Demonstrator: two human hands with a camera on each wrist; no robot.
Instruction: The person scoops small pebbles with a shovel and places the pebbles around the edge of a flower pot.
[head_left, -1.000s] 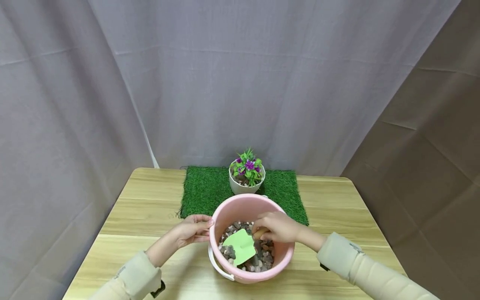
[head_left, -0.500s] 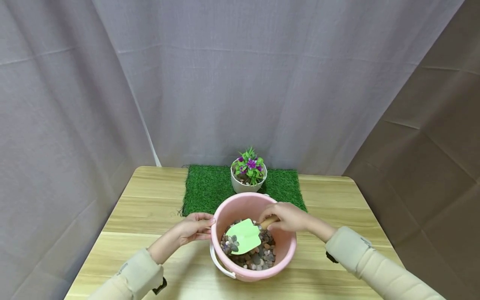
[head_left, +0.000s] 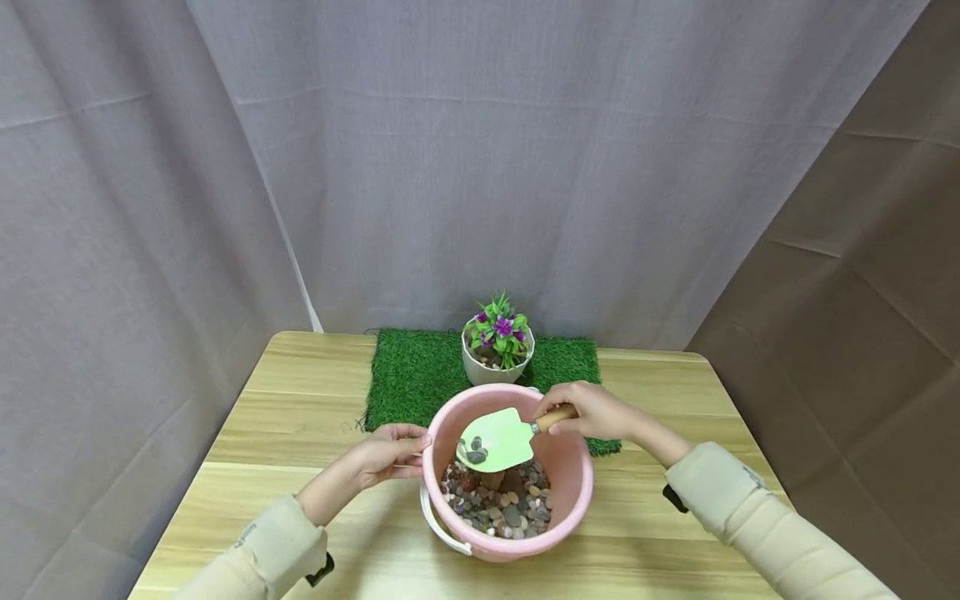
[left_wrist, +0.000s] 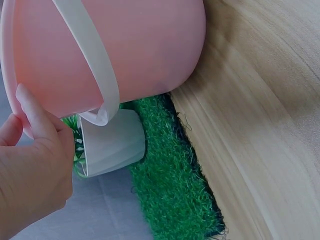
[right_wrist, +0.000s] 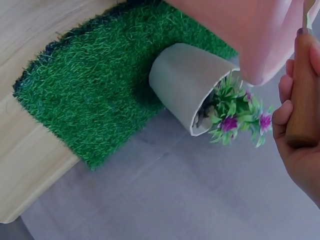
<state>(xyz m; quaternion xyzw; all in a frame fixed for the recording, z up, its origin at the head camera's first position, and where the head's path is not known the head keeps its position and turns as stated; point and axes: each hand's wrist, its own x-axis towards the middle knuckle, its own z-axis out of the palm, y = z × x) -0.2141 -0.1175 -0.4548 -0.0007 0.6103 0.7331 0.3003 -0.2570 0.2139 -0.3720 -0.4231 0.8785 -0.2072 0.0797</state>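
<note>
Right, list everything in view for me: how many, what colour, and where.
table: one, pale wood, lower part of the head view
cloth: count unclear, grey, browner at right, behind and beside the table
mat: one, grass green, on the table
pot: one, white, on the mat
plant: one, green with purple flowers, in the pot
bucket: one, pink, nearer than the pot
bucket handle: one, white, lowered against the bucket
pebbles: many, mixed colours, inside the bucket; a few grey on the trowel
trowel: one, green blade, brown handle, in the right grip
sleeves: two, cream, on the arms
left grip: one, on the bucket's rim
</note>
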